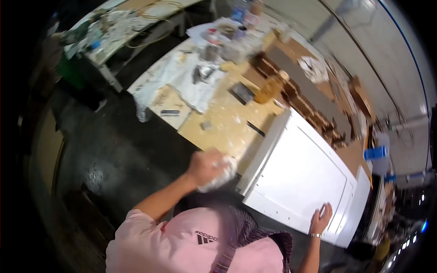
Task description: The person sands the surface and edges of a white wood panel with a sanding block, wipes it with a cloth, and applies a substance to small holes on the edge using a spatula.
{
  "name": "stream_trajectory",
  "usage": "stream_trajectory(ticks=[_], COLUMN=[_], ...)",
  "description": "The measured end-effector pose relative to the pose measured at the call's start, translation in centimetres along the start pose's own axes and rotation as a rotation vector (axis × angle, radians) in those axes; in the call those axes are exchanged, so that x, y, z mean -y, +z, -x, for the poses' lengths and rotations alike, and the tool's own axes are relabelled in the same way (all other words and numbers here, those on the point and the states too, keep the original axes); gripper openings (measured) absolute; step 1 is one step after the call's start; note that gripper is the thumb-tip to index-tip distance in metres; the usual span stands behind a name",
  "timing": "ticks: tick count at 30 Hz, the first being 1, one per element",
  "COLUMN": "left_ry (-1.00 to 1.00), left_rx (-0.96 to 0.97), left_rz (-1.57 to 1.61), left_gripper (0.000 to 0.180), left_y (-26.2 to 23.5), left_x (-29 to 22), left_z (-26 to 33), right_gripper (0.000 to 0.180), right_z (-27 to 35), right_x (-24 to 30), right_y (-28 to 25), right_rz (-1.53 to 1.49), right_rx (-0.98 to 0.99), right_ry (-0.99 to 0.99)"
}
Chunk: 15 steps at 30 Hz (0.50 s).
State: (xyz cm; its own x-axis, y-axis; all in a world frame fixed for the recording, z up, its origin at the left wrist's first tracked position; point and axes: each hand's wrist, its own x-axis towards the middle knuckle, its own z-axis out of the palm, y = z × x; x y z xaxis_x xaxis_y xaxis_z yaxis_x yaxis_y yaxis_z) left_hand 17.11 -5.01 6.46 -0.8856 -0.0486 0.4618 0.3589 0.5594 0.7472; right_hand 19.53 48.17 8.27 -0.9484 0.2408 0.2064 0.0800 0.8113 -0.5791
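Dark print (170, 112) on the bench (223, 136) blurs past reading; my left hand (207, 168) clenches its fingers round a white wad (221, 179), and my pink shirt (173, 232) bears dark lettering (207, 239). Probably I'm wiping, which calls for bringing the wad rightward to the white panel (296, 177), where my right hand (321, 220) shows loosely parted fingers.
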Motion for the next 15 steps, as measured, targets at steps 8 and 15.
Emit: stream_trajectory(ticks=[8, 15], left_ry=[0.147, 0.422], left_rx=[-0.053, 0.319], left_rz=[-0.124, -0.038], left_gripper=[0.039, 0.05], left_y=[5.9, 11.5], left_x=[-3.0, -9.8], left_z=[-6.8, -4.6], right_gripper=[0.043, 0.059], right_z=[-0.1, -2.2], right_x=[0.0, 1.1], right_y=[-0.1, -4.4], right_rz=[-0.029, -0.172], right_rx=[-0.014, -0.081], right_ry=[-0.01, -0.077])
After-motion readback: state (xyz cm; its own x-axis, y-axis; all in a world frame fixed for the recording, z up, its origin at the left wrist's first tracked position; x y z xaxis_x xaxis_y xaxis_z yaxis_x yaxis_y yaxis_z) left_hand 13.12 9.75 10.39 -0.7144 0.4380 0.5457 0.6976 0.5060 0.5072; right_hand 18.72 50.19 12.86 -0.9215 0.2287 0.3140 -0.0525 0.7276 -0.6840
